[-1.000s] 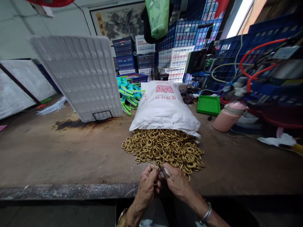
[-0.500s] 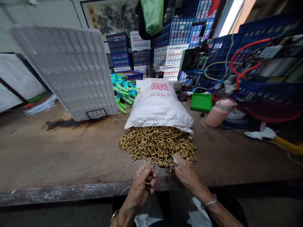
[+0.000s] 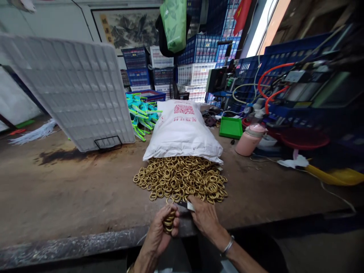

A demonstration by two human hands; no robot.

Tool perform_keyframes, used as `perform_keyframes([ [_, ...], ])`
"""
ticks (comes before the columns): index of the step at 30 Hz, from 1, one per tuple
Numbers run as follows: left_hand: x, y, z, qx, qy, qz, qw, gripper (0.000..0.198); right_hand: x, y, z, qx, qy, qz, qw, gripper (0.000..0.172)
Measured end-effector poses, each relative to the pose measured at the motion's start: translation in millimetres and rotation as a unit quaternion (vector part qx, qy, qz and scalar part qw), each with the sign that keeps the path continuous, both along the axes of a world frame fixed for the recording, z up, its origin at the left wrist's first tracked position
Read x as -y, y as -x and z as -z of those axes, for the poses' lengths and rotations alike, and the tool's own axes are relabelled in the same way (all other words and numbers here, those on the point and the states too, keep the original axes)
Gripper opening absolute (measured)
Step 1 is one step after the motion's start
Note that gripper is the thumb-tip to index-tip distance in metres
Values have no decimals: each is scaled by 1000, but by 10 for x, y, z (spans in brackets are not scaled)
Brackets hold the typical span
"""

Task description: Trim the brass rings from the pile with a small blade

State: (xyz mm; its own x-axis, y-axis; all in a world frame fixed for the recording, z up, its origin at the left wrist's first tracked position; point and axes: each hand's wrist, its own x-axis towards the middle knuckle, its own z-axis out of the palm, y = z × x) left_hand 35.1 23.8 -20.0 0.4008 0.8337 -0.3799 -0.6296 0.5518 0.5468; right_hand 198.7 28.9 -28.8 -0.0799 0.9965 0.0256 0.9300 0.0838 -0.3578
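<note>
My left hand [image 3: 159,228] is curled round a handful of rings [image 3: 168,223], the fingers folded over so that the gold-coloured loops sit bunched in a short stack. My right hand [image 3: 205,217] is closed on a pale-handled tool [image 3: 190,206], whose thin dark end points across toward my left fingertips; it looks like a small knife, though it shows too small to be sure. The loose heap of rings [image 3: 182,178] lies on the workbench [image 3: 99,201] just beyond both hands, against the near edge of the white sack [image 3: 182,132]. To do this well, I judge, I want a firm left grip that lets no ring slip, and the tool's end low and angled clear of my fingers. This near the bench edge, a dropped ring could roll off.
</note>
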Motion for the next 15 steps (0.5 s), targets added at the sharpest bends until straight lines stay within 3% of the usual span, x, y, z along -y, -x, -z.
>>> perform_keyframes([
  [7,-31,-24,47,-18,32,-35,999,22,-24,13,3,9,14,8,1000,35],
  [11,-63,-97,31,-80,-5,-12,997,25,-40,-12,-7,-22,-13,9,1000,31],
  [15,-113,-180,48,-197,-83,-31,976,33,-92,-20,-21,-143,-28,3,989,18],
])
